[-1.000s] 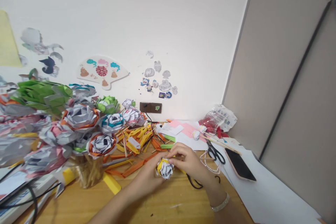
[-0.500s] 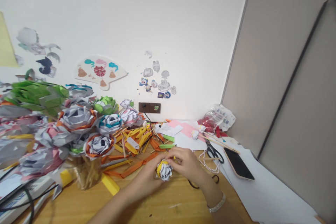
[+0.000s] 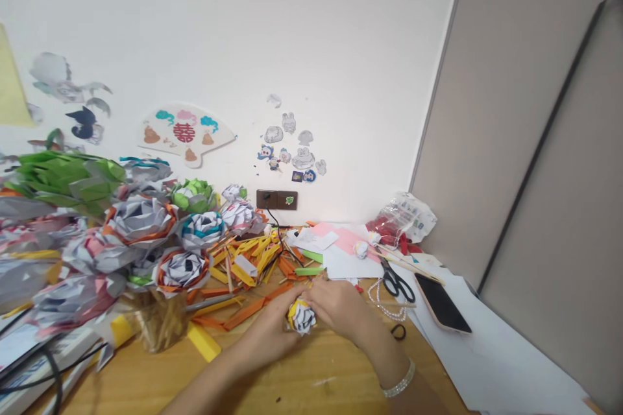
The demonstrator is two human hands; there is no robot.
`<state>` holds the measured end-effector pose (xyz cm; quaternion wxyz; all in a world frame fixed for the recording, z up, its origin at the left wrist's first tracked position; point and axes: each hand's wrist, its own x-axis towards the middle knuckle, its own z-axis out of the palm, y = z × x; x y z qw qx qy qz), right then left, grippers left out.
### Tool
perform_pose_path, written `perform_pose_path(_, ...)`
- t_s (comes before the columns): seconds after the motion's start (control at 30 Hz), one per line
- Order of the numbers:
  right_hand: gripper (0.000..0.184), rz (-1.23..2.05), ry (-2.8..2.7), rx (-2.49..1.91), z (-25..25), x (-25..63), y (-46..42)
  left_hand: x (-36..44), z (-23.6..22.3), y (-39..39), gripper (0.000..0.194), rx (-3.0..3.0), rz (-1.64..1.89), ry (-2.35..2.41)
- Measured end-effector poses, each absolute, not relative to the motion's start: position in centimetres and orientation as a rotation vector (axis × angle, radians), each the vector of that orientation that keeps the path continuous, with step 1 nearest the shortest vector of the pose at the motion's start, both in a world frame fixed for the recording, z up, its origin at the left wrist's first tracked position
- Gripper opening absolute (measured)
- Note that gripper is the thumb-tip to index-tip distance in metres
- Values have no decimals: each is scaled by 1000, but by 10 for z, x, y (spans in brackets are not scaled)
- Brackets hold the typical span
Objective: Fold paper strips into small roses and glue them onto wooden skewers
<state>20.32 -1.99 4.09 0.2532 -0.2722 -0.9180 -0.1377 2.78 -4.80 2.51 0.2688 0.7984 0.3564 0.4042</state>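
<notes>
A small paper flower (image 3: 302,318), white petals with some yellow ones, is held low over the wooden table (image 3: 311,382). Wrapped round its left side is my left hand (image 3: 276,319). My right hand (image 3: 331,306) closes on the flower's upper right edge, the fingertips bent in and partly hidden, so I cannot see exactly what they pinch there. A thin wooden stick (image 3: 396,304) shows to the right, beyond my right wrist. Near it lie a pearl-like bead string (image 3: 388,308) and black scissors (image 3: 396,282).
Many finished paper flowers (image 3: 141,217) stand in a clear holder (image 3: 160,321) at left. Yellow and orange paper strips (image 3: 253,256) are heaped behind my hands. A phone (image 3: 442,303) rests on white paper (image 3: 511,356) at right. A plastic bag (image 3: 403,217) sits by the wall.
My right hand has turned and shifted slightly left over the flower, its fingers now covering more of the upper edge. My left hand keeps its hold, nearly still.
</notes>
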Motion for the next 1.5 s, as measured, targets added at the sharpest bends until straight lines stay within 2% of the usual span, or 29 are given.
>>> perform_pose_path(0.47,13,-130,-2338,-931,42,201,-23,26,21,-45,58,2253,1079,982)
perform_pose_path(0.8,16,-373,-2490,-739,32,203,-12,26,29,-49,56,2170,1047,960)
perform_pose_path(1.13,13,-31,-2414,-883,36,202,-16,25,25,-45,65,2189,1018,946)
perform_pose_path(1.5,16,-61,-2450,-1037,38,201,-18,26,31,-49,71,2237,1002,904)
